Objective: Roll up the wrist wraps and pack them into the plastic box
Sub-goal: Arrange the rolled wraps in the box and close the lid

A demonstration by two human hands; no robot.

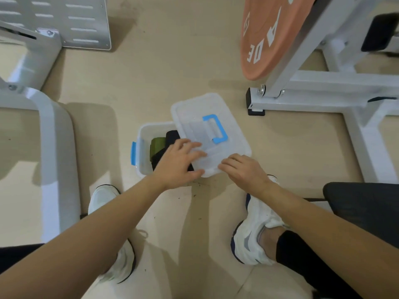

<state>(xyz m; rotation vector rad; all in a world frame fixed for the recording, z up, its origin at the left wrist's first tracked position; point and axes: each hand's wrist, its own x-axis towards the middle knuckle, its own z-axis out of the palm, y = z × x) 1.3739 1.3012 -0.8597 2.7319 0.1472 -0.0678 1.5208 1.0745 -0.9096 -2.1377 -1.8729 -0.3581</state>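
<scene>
Already packed, the rolled wrist wraps lie inside the plastic box (143, 147), which stands on the floor (172, 72) just above the middle of the view. A green wrap (157, 145) is seen toward the box's 9 o'clock side and a black wrap (171, 135) beside it toward 3 o'clock; how many rolls lie there cannot be told, since much of the opening is covered.

The clear lid (207, 113) is laid askew across the box, turned out of line and shifted toward 2 o'clock, so the 9 o'clock end of the box is left uncovered. Its blue handle (222, 131) faces up. The lid's near corner is pinched by the left hand (179, 162), fingers spread on top and thumb under the edge, probably so the lid can be swung into line. At the near long edge, the right hand (246, 171) is clamped on the lid with fingers bent over the rim; its thumb is hidden. Packing is judged finished, and closing is the step in hand.

A blue latch (134, 153) hangs unfastened at the box's 9 o'clock end and would be snapped once the lid is seated.

Two white shoes (257, 229) are planted at 6 o'clock. At 1 o'clock an orange weight plate (274, 33) leans on a white machine frame (313, 78).
</scene>
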